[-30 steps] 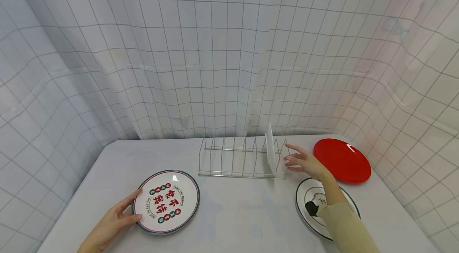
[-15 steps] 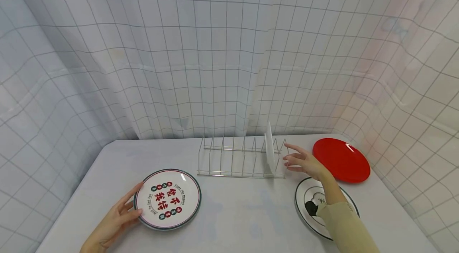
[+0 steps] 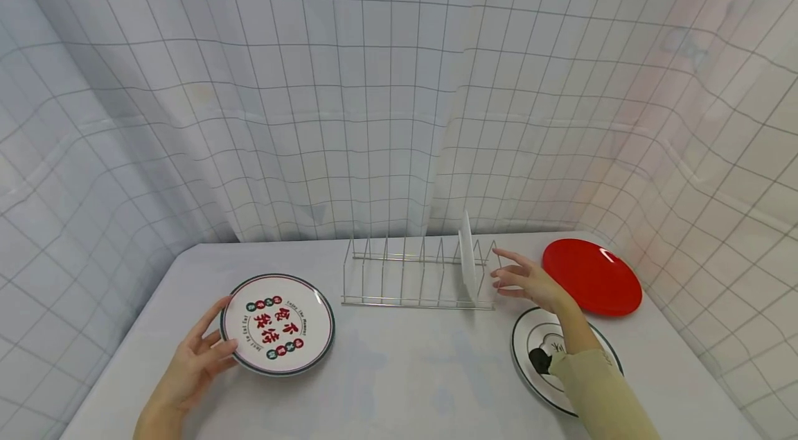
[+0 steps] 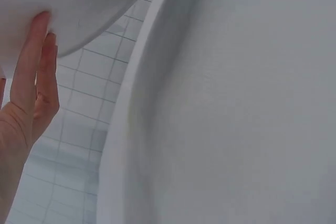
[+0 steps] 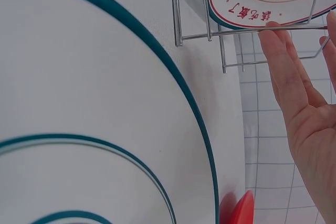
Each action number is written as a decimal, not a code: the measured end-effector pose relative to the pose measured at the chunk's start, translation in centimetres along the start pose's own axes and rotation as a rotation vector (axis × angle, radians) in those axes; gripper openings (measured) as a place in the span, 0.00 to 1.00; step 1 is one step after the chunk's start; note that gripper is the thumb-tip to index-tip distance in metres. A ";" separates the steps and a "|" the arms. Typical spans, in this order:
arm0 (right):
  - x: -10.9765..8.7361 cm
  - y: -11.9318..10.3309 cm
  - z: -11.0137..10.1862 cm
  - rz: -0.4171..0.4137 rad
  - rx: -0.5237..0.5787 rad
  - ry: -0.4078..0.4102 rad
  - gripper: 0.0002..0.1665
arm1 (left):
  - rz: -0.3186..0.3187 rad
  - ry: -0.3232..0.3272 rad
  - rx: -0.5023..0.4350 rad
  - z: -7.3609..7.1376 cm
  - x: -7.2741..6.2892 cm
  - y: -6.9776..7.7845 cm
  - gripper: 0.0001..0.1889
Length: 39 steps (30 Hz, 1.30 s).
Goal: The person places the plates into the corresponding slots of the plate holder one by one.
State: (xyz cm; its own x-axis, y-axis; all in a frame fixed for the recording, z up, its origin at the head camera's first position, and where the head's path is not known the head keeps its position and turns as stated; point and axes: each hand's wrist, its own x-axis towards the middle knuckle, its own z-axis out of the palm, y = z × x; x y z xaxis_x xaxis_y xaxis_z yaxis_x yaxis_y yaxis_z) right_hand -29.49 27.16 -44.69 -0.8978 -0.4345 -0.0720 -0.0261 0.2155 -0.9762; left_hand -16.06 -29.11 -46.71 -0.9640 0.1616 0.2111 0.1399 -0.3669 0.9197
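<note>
My left hand point(image 3: 193, 360) grips the left edge of a white plate point(image 3: 280, 326) with a dark rim and red characters, thumb on top and fingers underneath. In the left wrist view the plate's pale underside point(image 4: 100, 14) shows above the fingertips, raised off the table. A wire dish rack point(image 3: 411, 303) stands at the back middle, with one plate point(image 3: 467, 263) upright near its right end. My right hand point(image 3: 530, 283) has its fingers stretched out at that end of the rack. In the right wrist view its fingertips point(image 5: 270, 32) overlap the rack's wire.
A red plate point(image 3: 592, 278) lies at the back right. Partly under my right forearm lies a white plate with dark rings point(image 3: 530, 371), its teal bands large in the right wrist view. Checked white curtains point(image 3: 374, 114) surround the white table point(image 3: 405, 377).
My left hand has lifted the plate with red characters off the table, moving it upward in view and slightly left. The right hand stays at the rack.
</note>
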 end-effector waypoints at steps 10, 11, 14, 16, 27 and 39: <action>0.1 0.6 -0.4 -0.060 -0.005 -0.035 0.33 | 0.170 0.055 0.080 3.0 4.2 4.9 0.38; 0.1 0.6 -0.4 -0.049 -0.001 -0.029 0.33 | 0.175 0.050 0.087 3.6 4.8 5.3 0.38; 0.1 0.4 -0.2 -0.005 0.014 -0.001 0.35 | 0.165 0.025 0.115 5.3 6.5 6.0 0.38; 0.1 0.3 -0.2 0.007 0.015 0.009 0.36 | 0.147 0.008 0.138 6.6 7.7 6.0 0.39; 0.3 0.3 -0.1 0.016 0.012 0.008 0.35 | 0.035 -0.095 0.216 14.1 14.0 2.5 0.43; 0.2 0.0 0.1 0.039 0.004 0.021 0.35 | 0.003 -0.219 0.217 19.4 17.4 -0.8 0.43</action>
State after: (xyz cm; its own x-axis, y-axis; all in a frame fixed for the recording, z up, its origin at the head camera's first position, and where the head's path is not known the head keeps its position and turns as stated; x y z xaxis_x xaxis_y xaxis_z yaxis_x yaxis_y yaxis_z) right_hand -29.59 27.01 -44.67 -0.9071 -0.4074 -0.1060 0.0109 0.2288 -0.9734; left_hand -28.53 -8.29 -37.33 -0.8951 0.3635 0.2584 0.2100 -0.1675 0.9632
